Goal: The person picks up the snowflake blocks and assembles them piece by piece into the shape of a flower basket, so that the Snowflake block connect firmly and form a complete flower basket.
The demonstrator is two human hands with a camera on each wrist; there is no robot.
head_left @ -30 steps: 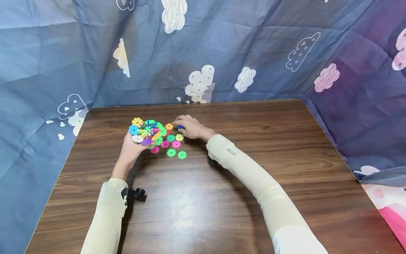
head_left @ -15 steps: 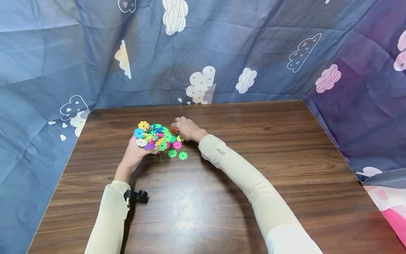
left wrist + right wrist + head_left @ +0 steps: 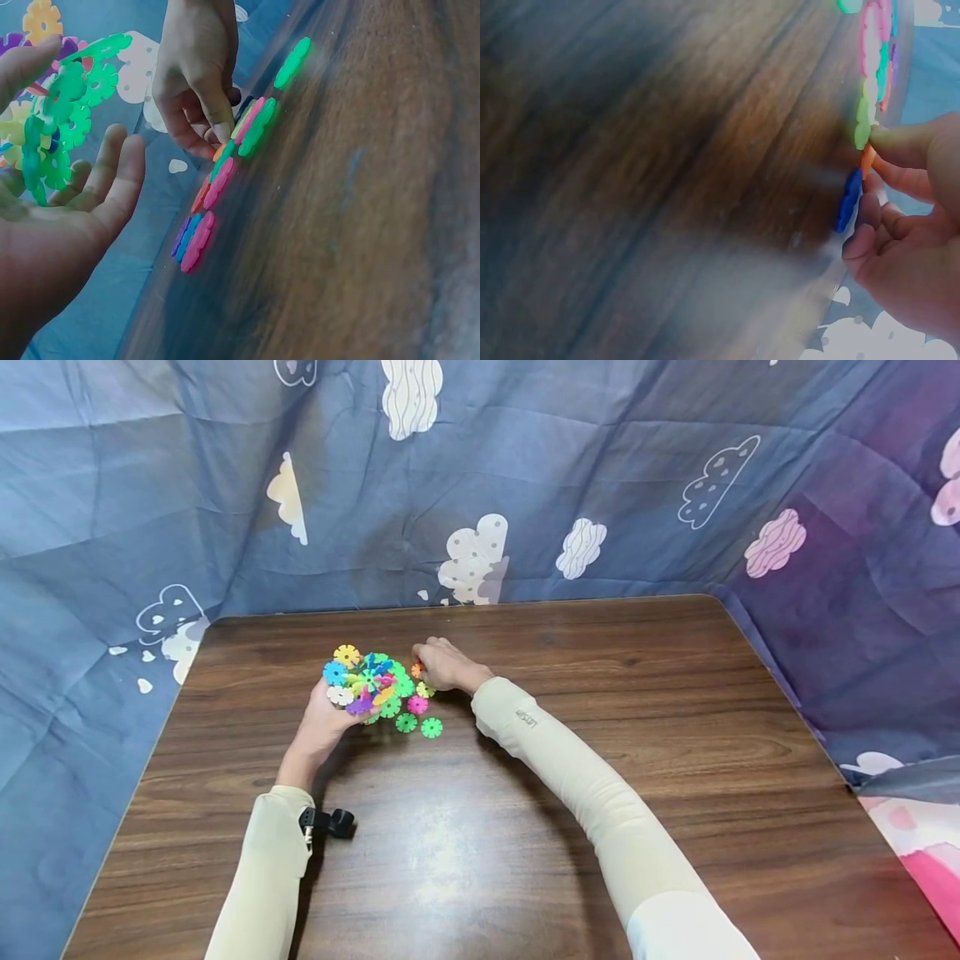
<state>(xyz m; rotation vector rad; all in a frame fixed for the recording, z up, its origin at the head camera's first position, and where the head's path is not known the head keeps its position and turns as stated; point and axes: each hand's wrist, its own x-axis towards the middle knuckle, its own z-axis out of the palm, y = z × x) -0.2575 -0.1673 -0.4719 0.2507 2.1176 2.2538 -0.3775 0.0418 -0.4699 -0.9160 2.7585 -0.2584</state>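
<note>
My left hand (image 3: 327, 717) holds a many-coloured cluster of interlocked snowflake discs (image 3: 369, 680) above the table. In the left wrist view its thumb and fingers are around the cluster's green discs (image 3: 66, 94). To its right, my right hand (image 3: 447, 665) reaches down to the table and pinches an orange snowflake disc (image 3: 868, 159) between thumb and finger. A dark blue disc (image 3: 847, 201) lies beside those fingers. A yellow-green disc (image 3: 863, 118) lies on their other side. Part of the orange disc is hidden by the fingers.
Loose discs lie flat between and in front of the hands, among them a pink disc (image 3: 417, 704) and two green discs, one (image 3: 431, 727) farther right. The wooden table (image 3: 637, 693) ends at a blue cloud-patterned cloth (image 3: 337, 527) behind.
My left hand has moved slightly right with the cluster, which now covers more loose discs. My right hand has shifted a little and its fingers have closed on the orange disc.
</note>
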